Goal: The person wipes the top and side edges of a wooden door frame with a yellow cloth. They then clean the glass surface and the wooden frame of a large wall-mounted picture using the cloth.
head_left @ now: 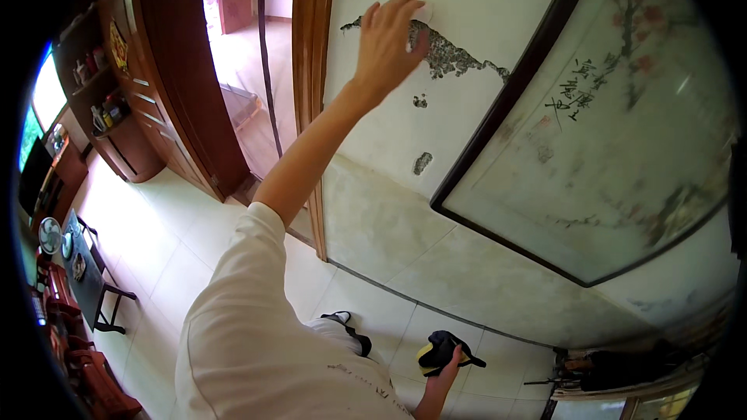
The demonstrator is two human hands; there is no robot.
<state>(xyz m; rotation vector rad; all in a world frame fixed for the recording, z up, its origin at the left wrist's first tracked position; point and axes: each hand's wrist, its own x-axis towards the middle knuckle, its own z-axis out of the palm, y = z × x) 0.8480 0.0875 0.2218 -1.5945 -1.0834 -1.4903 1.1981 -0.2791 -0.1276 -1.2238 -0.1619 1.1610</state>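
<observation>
My left hand (391,40) is raised against the white wall (389,128), fingers bent and thumb apart. A small whitish thing (423,12) shows at its fingertips; most of it is hidden behind the hand, so its kind is unclear. Beside and under the hand runs a ragged patch of peeled plaster (455,58), grey and rough. Two smaller chipped spots (422,163) lie lower on the wall. Down at the lower right, my right hand (445,369) grips a soft black and yellow thing (445,350) with a strap-like end, well away from the wall patch.
A large dark-framed picture (591,132) hangs right of the peeled patch. A wooden door frame (309,70) borders the wall on the left. Further left are a dark table (85,272), a small fan (51,235) and red-brown chairs (101,381). Dark items (622,369) lie at lower right.
</observation>
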